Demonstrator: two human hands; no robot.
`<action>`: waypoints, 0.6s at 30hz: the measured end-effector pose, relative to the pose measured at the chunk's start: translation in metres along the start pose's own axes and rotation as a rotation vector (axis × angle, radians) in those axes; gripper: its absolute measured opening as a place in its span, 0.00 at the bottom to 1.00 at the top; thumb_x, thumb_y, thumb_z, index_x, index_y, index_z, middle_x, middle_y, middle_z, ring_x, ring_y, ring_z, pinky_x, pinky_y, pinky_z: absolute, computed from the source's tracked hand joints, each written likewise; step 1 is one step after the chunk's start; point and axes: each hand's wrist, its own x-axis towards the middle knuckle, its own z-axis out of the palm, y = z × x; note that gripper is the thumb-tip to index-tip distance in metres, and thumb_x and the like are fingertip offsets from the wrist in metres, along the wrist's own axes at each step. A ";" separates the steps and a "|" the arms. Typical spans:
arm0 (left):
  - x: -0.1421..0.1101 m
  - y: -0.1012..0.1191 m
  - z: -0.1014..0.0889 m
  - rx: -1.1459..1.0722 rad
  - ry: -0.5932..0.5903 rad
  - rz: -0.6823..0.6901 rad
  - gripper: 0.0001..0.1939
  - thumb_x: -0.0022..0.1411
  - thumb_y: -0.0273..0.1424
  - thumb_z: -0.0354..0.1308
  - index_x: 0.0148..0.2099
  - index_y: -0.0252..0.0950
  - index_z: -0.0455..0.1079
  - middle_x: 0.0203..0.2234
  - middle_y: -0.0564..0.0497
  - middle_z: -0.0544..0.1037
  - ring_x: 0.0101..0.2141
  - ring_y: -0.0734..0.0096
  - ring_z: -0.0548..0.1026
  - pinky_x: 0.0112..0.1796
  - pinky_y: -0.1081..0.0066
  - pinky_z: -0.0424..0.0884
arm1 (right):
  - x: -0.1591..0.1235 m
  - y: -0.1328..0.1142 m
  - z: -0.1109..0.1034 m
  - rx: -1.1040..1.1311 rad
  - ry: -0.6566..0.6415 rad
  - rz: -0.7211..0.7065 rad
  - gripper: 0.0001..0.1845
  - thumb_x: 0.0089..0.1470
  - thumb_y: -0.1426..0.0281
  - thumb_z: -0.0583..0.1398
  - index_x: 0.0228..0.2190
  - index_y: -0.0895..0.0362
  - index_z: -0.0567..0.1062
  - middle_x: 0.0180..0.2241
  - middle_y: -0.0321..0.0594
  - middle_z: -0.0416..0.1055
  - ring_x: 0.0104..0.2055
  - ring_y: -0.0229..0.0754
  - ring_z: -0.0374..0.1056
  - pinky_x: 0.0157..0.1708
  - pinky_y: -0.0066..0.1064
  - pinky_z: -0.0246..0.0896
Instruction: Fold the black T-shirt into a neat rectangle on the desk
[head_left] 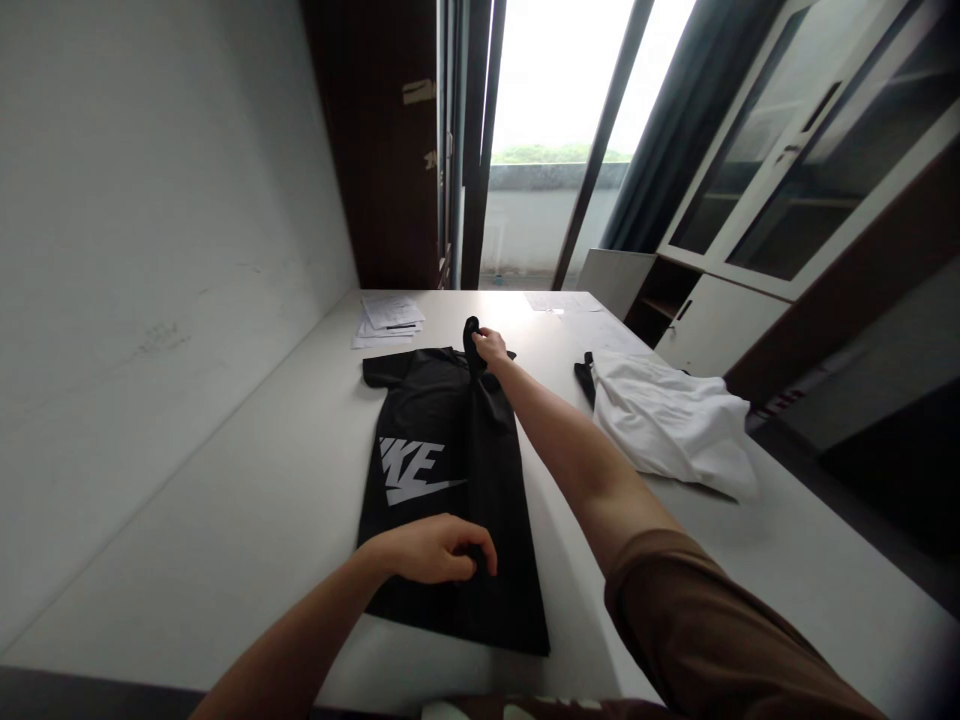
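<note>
A black T-shirt [427, 400] with a large white printed logo lies on the white table, one side folded over lengthwise. At its far end my right hand [491, 345] is closed on the shirt near the collar and shoulder, raising a bunch of the cloth. Across the lower part of the shirt reaches my left hand [439, 550], its fingers curled and its thumb pinching the black fabric along the fold. The shirt's near hem lies flat on the table, and one short sleeve spreads out at the upper left.
A crumpled white garment [671, 420] with a black piece beside it lies on the right of the table [247, 520]. Papers [390, 315] are stacked at the far left, more sheets [562, 302] at the far edge. A wall [165, 250] borders the left side; a cabinet [720, 320] stands right.
</note>
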 end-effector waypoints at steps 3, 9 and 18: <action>-0.002 0.000 -0.003 0.055 -0.017 0.016 0.20 0.55 0.24 0.54 0.47 0.40 0.79 0.19 0.58 0.65 0.19 0.77 0.58 0.21 0.75 0.53 | -0.007 -0.008 0.014 -0.070 0.006 0.022 0.12 0.56 0.62 0.61 0.39 0.52 0.80 0.40 0.41 0.78 0.47 0.48 0.71 0.49 0.34 0.63; 0.003 -0.007 -0.003 0.061 0.033 0.021 0.14 0.63 0.33 0.58 0.49 0.41 0.80 0.22 0.57 0.69 0.22 0.76 0.64 0.24 0.77 0.57 | -0.024 -0.014 0.043 -0.211 -0.104 -0.082 0.12 0.60 0.61 0.59 0.39 0.50 0.81 0.40 0.39 0.78 0.45 0.47 0.71 0.48 0.32 0.62; 0.004 -0.016 -0.003 0.075 0.055 -0.103 0.15 0.66 0.39 0.57 0.50 0.40 0.78 0.20 0.59 0.71 0.22 0.75 0.76 0.25 0.78 0.60 | -0.048 0.004 0.069 -0.091 -0.280 -0.275 0.15 0.64 0.63 0.55 0.41 0.49 0.81 0.43 0.34 0.79 0.45 0.44 0.71 0.48 0.30 0.61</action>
